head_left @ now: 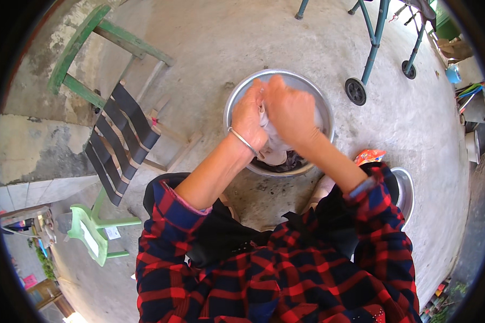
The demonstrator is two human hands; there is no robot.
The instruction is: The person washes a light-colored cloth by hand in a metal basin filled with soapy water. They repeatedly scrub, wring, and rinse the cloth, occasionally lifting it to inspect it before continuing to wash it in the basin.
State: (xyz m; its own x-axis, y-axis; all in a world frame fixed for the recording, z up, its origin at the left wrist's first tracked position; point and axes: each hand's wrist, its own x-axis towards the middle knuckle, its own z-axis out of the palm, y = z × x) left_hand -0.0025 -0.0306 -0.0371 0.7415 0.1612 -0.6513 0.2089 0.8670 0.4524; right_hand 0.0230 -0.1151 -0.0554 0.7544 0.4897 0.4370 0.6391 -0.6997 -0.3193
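Observation:
A round metal basin stands on the floor between my feet. Over it, my left hand is closed around a pale, wet-looking cloth, part of which bunches up between my hands. My right hand forms a fist right beside the left one, slightly smeared by motion, closed on the same cloth. The cloth's lower part hangs into the basin, where a dark patterned cloth lies near the front rim. Most of the basin's contents are hidden behind my hands.
An orange-red packet and a second metal basin are by my right knee. To the left are a wooden chair with black straps and a light green plastic stool. A wheeled metal frame stands at the far right.

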